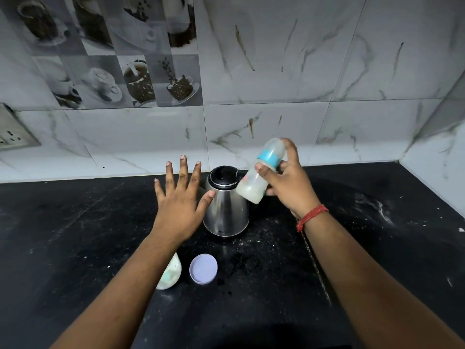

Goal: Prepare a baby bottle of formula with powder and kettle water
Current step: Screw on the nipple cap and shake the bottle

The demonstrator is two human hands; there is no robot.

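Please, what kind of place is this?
Most likely a home kitchen: a dark stone counter against a tiled wall with coffee-cup pictures, a steel electric kettle standing on it, and a wall socket at the left.

1. The right hand [289,183] is holding a baby bottle [261,170] tilted above the steel kettle [225,205], its capped end pointing up and far.
2. The left hand [180,197] is hovering with fingers spread, left of the kettle.
3. A lilac lid [203,268] is lying on the black desk [75,235], near a pale container [171,273].
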